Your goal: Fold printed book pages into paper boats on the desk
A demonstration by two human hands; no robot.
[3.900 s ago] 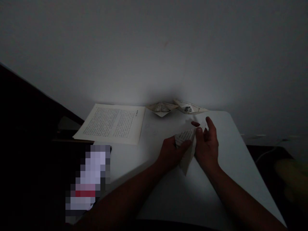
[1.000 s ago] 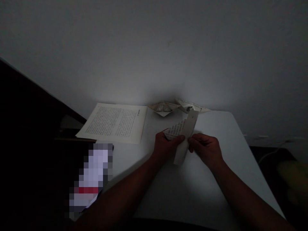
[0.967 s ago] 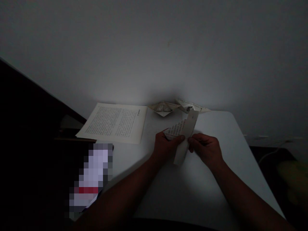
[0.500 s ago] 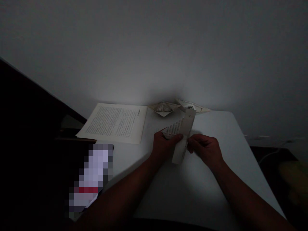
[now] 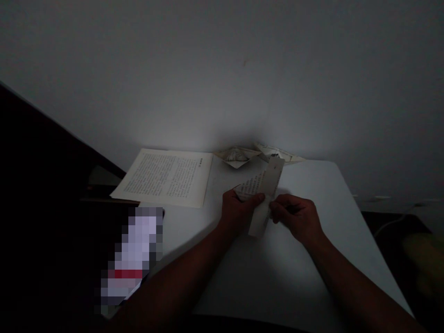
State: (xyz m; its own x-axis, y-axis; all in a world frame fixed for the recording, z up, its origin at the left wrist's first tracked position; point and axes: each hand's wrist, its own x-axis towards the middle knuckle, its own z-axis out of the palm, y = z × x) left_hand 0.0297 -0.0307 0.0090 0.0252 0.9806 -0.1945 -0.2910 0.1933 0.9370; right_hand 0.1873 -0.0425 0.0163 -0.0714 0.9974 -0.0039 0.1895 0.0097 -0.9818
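Observation:
A folded sheet of printed paper [image 5: 274,178], with a triangular part on the left and a straight band along its right edge, is held up over the white table. My left hand [image 5: 239,208] is closed on its left side, the thumb lying across the front near the band. At the band's right edge, my right hand [image 5: 293,212] pinches the paper between thumb and curled fingers; the fingertips are partly hidden. Just behind the paper, two folded paper boats stand against the wall: a left boat [image 5: 236,159] and a right boat [image 5: 287,156], partly covered by the held paper.
A stack of printed sheets [image 5: 166,178] lies at the table's back left. A pixelated bright object [image 5: 138,245] is at the left edge. The white table [image 5: 329,185] meets a grey wall [image 5: 222,83]. A pale cable [image 5: 391,222] runs at the right.
The folded paper's upper end has shifted slightly right and tilted a little more. Both hands keep their grip, with only small finger movement at the right edge.

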